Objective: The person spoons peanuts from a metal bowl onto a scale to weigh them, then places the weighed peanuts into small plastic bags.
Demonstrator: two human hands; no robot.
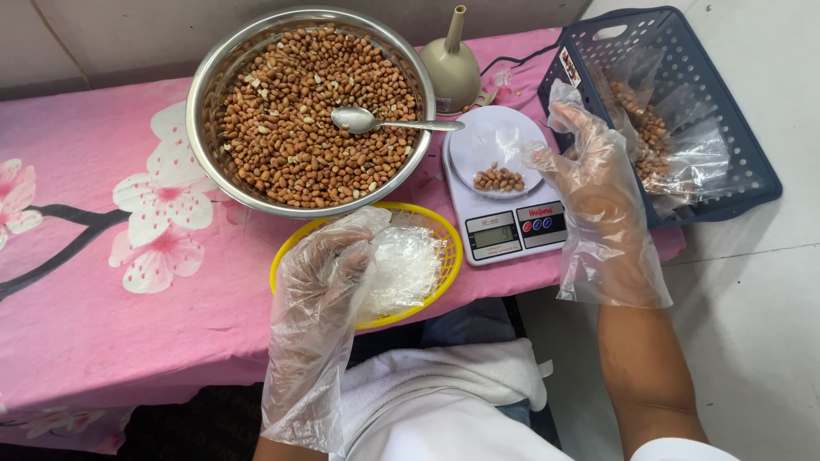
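1. A person in thin plastic gloves sits at a table draped in a pink flowered cloth (94,333), weighing out peanuts into small bags.

2. The left hand (329,273) rests in a yellow basket (448,248), fingers curled on a stack of empty clear bags (401,269); whether one is actually pinched cannot be told.

3. The right hand (594,183) hovers by the right edge of a white kitchen scale (504,192), fingers loosely spread and gripping nothing that shows.

4. A small heap of peanuts (499,178) lies on the scale's round plate, seemingly on a clear bag; it looks like only the start of a portion.

5. A large steel bowl (209,77) behind the basket is close to full of peanuts, with a metal spoon (384,122) resting in it, handle toward the scale.

6. A beige funnel (453,64) stands upside down behind the scale.

7. In a blue plastic crate (735,128) to the right lie a few filled bags of peanuts (653,137). Judging by the full bowl, most of the work lies ahead.
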